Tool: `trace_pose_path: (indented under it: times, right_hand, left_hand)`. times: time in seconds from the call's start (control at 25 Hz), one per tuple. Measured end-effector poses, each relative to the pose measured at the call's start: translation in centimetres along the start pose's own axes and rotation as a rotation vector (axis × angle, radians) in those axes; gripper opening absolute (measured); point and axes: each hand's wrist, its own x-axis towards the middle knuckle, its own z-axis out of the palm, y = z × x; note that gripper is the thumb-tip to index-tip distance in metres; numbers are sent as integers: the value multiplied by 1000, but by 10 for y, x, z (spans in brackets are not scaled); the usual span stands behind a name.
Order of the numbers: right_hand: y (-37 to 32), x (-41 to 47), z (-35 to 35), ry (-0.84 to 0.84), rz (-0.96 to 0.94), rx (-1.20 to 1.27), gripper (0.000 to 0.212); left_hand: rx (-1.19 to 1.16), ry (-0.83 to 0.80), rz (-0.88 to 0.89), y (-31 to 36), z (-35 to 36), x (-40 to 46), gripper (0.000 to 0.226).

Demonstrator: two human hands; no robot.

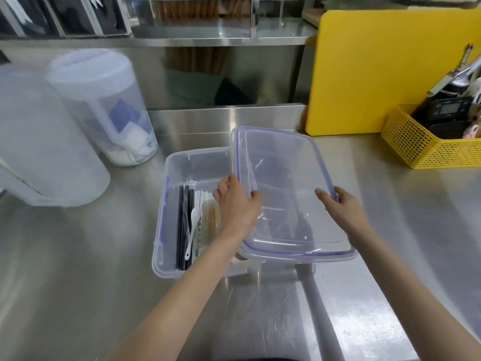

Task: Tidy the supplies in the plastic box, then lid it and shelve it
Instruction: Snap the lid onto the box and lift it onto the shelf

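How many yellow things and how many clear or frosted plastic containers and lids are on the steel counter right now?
Yellow: 2 (flat yellow plastic cutting board, yellow perforated plastic basket)
Clear or frosted plastic: 4 (open clear rectangular plastic box, blue-sealed clear plastic lid in both hands, two frosted lidded plastic pitchers)
Total: 6

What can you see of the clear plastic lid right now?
The clear rectangular plastic lid with a blue seal line is off the clear plastic box, held tilted over its right part. The left hand grips its left edge, the right hand its right edge. Flaps show along its rim; it is not seated.
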Motion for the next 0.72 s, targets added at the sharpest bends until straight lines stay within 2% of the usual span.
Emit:
trace_pose_path:
  times: [0.12, 0.32, 0.6, 0.72]
  right_hand:
    - [-23, -9, 27, -51, -63, -39, 36]
    - [-44, -26, 66, -95, -135, -96, 48]
    - [-52, -35, 98, -127, -213, -161, 37]
    - [-52, -38, 105, -137, -202, -196, 39]
  left_hand:
    - [-6, 65, -8, -23, -33, 9, 31]
    - [63, 150, -2, -61, -71, 10, 35]
    - [36, 191, -72, -101, -85, 3, 37]
    - [12, 203, -88, -106, -88, 4, 34]
